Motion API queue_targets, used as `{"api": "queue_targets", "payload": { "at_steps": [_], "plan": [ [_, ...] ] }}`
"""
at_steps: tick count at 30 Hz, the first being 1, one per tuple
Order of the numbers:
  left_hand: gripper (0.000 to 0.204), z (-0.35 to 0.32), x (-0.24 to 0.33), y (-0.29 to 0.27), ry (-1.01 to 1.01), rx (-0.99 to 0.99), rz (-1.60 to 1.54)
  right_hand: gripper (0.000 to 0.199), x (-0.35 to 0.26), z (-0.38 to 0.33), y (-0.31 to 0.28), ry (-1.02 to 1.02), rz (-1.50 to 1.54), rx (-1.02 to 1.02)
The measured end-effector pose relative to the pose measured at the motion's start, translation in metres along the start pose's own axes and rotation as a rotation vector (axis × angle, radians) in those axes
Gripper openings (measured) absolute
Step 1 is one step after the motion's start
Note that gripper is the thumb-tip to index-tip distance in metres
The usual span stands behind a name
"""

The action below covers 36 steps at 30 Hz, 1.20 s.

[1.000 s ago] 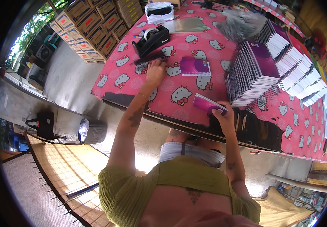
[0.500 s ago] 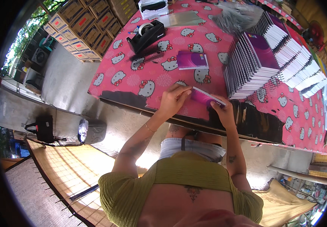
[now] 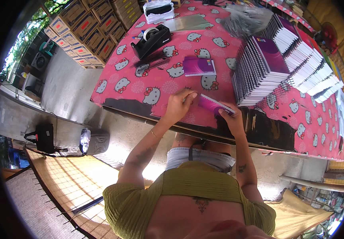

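At the near edge of the pink cartoon-cat tabletop, both hands hold one small purple notebook. Left hand — fingers pressed together, pinching the notebook's left end. Right hand grips the right end from below; its fingers seem curled around it, though the view is small. Beyond them lies a second purple notebook, flat and apart. Farther left sits a black tape dispenser — and to the right, rows of stacked spiral notebooks.
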<state>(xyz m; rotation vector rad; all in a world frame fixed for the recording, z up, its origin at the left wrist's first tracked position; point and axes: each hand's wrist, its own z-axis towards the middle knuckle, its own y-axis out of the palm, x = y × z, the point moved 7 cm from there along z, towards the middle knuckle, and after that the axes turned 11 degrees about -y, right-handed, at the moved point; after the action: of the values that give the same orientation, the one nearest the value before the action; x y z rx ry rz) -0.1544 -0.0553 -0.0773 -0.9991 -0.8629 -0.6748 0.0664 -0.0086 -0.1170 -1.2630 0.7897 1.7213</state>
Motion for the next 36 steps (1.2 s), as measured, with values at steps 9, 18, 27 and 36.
{"api": "queue_targets", "payload": {
  "at_steps": [9,18,27,36],
  "plan": [
    [0.023,0.017,0.000,0.011,0.127,-0.390,0.205,0.026,-0.001,0.001,0.000,-0.028,0.008,-0.034],
    [0.023,0.021,0.035,0.021,0.320,-0.441,0.339,0.026,-0.004,-0.007,-0.007,-0.046,-0.013,-0.054],
    [0.041,0.015,0.053,0.029,0.306,-0.388,0.598,0.026,-0.005,-0.012,-0.003,-0.072,0.005,0.034],
    [0.067,-0.011,0.055,0.035,0.377,0.023,0.821,0.027,-0.013,-0.017,0.010,0.050,0.017,0.095]
  ]
}}
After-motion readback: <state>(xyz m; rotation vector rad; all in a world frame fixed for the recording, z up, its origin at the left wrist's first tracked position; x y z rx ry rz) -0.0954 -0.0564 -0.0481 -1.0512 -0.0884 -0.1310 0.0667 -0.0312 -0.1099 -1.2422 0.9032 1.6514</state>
